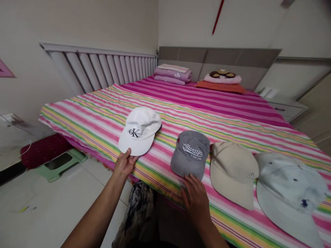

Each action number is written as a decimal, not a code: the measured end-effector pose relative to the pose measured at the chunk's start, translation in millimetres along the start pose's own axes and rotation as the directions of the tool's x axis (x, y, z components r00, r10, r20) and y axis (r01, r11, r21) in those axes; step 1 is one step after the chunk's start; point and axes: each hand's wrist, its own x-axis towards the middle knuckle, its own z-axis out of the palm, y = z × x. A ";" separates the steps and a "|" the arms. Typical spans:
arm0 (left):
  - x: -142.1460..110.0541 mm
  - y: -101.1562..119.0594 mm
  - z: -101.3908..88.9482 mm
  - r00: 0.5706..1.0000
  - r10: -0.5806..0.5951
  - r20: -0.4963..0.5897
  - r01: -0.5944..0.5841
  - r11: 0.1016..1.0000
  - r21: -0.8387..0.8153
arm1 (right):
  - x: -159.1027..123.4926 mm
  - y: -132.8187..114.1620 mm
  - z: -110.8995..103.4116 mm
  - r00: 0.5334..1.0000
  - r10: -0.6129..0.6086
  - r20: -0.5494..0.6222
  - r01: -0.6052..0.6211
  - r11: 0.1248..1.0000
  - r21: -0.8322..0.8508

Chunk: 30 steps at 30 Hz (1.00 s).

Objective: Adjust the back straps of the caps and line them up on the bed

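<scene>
Now, a white cap is pinched by the left hand; ahead of the loosely extended right hand, a gray cap is touched.

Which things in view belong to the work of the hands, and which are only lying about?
Apparently in the work:
white cap, held by the left hand;
gray cap, touched by the right hand;
beige cap;
pale cap.

Just lying about:
folded purple bedding;
orange cloth;
green stool.
</scene>
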 end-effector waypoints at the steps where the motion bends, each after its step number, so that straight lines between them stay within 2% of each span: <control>1: 3.2 2.2 -1.7 1.000 0.013 -0.013 -0.013 1.000 -0.003 | -0.9 -0.4 0.6 1.000 0.000 0.003 0.000 1.000 -0.003; 3: 10.4 4.9 -5.8 0.997 -0.012 -0.081 0.014 1.000 0.017 | -2.2 -1.4 2.0 1.000 -0.001 0.003 0.001 1.000 -0.009; 7: 19.6 5.6 -12.0 0.978 -0.031 -0.207 0.070 0.981 0.181 | -4.0 -3.1 4.2 1.000 0.013 -0.001 -0.013 1.000 0.001; 17: 10.3 12.2 -13.8 0.971 0.076 -0.228 0.032 0.901 0.433 | -7.4 -1.2 5.8 0.999 0.038 0.011 -0.039 0.998 0.051; 20: 6.7 17.7 -7.0 0.977 0.132 -0.167 -0.062 0.927 0.370 | -6.6 -2.5 3.1 0.999 0.050 0.008 -0.050 0.996 0.068; 24: -4.5 21.9 13.0 0.984 0.172 0.040 -0.175 0.978 0.110 | -1.1 -7.0 -6.2 0.994 0.112 -0.016 -0.107 0.977 0.185; 26: -17.2 15.3 21.4 0.980 0.154 0.122 -0.160 0.986 0.039 | 5.9 -8.7 -12.0 0.974 0.224 0.018 -0.216 0.914 0.345; 27: -25.7 8.5 23.7 0.980 0.125 0.154 -0.131 0.991 0.027 | 10.8 -8.9 -15.0 0.951 0.302 0.070 -0.301 0.841 0.449; 28: -35.6 -0.9 24.5 0.981 0.074 0.181 -0.082 0.996 0.035 | 16.7 -8.6 -18.0 0.916 0.375 0.140 -0.386 0.735 0.558; 30: -58.2 -26.1 21.1 0.971 -0.082 0.225 0.065 0.995 0.079 | 30.3 -5.9 -24.6 0.848 0.452 0.274 -0.483 0.450 0.751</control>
